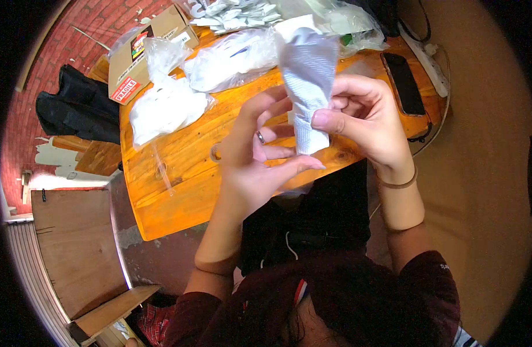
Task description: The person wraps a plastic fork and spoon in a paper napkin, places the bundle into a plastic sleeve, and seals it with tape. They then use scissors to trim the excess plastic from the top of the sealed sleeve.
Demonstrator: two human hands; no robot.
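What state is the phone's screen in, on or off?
It looks off: the phone lies on the table, its screen dark, with nothing lit.

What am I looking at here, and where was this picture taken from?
There's no robot here, just a person working with two bare hands. The single picture comes from a camera worn on that person's head, looking forward and down. The right hand pinches a pale, ribbed piece of material; the left hand curves around its lower end, though whether it grips is unclear. On the wooden table lie plastic bags with white contents, a phone and a cardboard box marked "FRAGILE".
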